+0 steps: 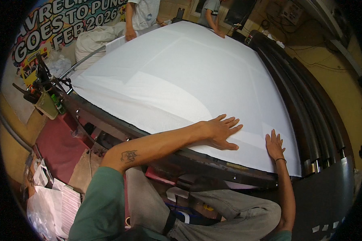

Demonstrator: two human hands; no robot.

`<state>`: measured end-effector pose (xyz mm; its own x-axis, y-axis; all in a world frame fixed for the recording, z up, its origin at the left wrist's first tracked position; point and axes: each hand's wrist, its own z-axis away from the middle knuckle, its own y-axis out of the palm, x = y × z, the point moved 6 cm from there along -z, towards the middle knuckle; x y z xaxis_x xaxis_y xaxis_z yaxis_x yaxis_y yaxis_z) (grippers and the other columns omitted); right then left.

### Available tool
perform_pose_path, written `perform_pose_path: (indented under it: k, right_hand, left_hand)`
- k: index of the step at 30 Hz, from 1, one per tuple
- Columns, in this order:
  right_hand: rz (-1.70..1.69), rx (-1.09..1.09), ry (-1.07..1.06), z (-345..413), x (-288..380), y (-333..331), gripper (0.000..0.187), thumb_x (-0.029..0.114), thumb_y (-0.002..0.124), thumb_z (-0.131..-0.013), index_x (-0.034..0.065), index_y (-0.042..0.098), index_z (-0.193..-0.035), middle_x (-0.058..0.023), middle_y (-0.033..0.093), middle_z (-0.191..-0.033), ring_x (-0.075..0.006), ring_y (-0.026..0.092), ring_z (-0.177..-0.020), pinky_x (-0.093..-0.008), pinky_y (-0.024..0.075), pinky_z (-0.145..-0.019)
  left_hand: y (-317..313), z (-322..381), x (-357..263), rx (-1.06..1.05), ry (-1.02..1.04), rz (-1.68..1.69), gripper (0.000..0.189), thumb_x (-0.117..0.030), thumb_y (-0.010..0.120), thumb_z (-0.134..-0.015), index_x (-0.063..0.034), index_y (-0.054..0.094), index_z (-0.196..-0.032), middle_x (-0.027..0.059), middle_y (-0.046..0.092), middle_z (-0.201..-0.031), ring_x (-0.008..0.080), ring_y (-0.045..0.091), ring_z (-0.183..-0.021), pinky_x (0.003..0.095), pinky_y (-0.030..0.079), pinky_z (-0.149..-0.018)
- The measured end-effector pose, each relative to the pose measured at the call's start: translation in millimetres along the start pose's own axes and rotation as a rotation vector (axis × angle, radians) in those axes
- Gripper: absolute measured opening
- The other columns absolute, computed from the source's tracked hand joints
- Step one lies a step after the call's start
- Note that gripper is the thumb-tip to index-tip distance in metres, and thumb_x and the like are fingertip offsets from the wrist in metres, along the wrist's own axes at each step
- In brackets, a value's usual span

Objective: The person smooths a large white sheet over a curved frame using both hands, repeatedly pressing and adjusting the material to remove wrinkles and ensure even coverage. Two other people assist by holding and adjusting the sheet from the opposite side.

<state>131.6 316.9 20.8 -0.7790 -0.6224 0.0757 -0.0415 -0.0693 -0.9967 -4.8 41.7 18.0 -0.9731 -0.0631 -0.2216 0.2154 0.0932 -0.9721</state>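
Note:
A wide sheet of white fabric (211, 78) lies spread over a large machine table. My left hand (224, 131) rests palm down on it near the front edge, fingers apart. Further right, my right hand (275, 146) lies flat on the fabric by its right front corner, a thin dark band at the wrist. Neither hand holds anything. Faint folds and creases run across the cloth, and its near edge lies along the table's dark front frame (208, 161).
Several long dark rollers (307, 111) border the fabric's right side. Two people's hands, a hand (131, 34) and another hand (220, 33), touch the far edge. A metal bar (86, 58) and a tool holder (46, 105) stand left. Papers (52, 198) lie lower left.

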Motion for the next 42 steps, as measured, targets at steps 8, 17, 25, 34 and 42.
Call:
perform_pose_path:
  k: [8, 17, 25, 34, 42]
  right_hand:
    - [0.025, 0.013, 0.0, -4, 3, 6, 0.066, 0.056, 0.029, -0.103, 0.0305, 0.015, -0.161, -0.0192, 0.009, -0.168, -0.0534, 0.006, -0.15, -0.0752, 0.0031, -0.114]
    - [0.045, 0.004, 0.009, 3, 6, 1, 0.064, 0.055, 0.027, -0.104, 0.0261, 0.021, -0.161, -0.0177, 0.012, -0.168, -0.0505, 0.009, -0.151, -0.0732, 0.0066, -0.115]
    - [-0.064, -0.046, -0.069, -8, 1, 0, 0.065, 0.053, 0.031, -0.104, 0.023, 0.022, -0.161, -0.0201, 0.013, -0.167, -0.0501, 0.01, -0.151, -0.0751, 0.0074, -0.114]
    - [-0.01, -0.015, -0.009, 13, 21, -2, 0.082, 0.067, 0.033, -0.099, 0.0165, 0.018, -0.161, -0.0215, 0.009, -0.167, -0.0474, 0.004, -0.152, -0.0728, 0.0018, -0.116]
    - [0.005, 0.009, 0.0, 12, 20, -2, 0.088, 0.073, 0.032, -0.096, 0.0164, 0.016, -0.162, -0.0212, 0.006, -0.167, -0.0481, 0.003, -0.152, -0.0726, 0.001, -0.116]
  left_hand:
    - [-26, 3, 8, -0.072, 0.0, 0.291, 0.101, -0.074, 0.034, -0.095, -0.0021, 0.005, -0.16, 0.0295, 0.011, -0.163, 0.0412, 0.012, -0.153, 0.0533, 0.011, -0.125]
    - [-11, 11, 28, 0.002, -0.13, -0.028, 0.101, -0.077, 0.029, -0.094, -0.0008, 0.015, -0.159, 0.0293, 0.01, -0.163, 0.0419, 0.006, -0.153, 0.0533, 0.006, -0.125]
    - [-8, 9, 22, 0.008, -0.122, -0.051, 0.102, -0.079, 0.026, -0.094, -0.0003, 0.015, -0.159, 0.0278, 0.01, -0.164, 0.0402, 0.004, -0.154, 0.0533, 0.004, -0.125]
    - [-5, 5, 23, 0.038, -0.122, -0.038, 0.104, -0.081, 0.024, -0.093, -0.0012, 0.014, -0.159, 0.0271, 0.007, -0.165, 0.0398, 0.002, -0.154, 0.0542, 0.003, -0.125]
    - [-6, 6, 16, 0.041, -0.105, -0.031, 0.103, -0.08, 0.024, -0.093, -0.0009, 0.015, -0.159, 0.0265, 0.008, -0.165, 0.0394, 0.002, -0.154, 0.0546, 0.003, -0.125]
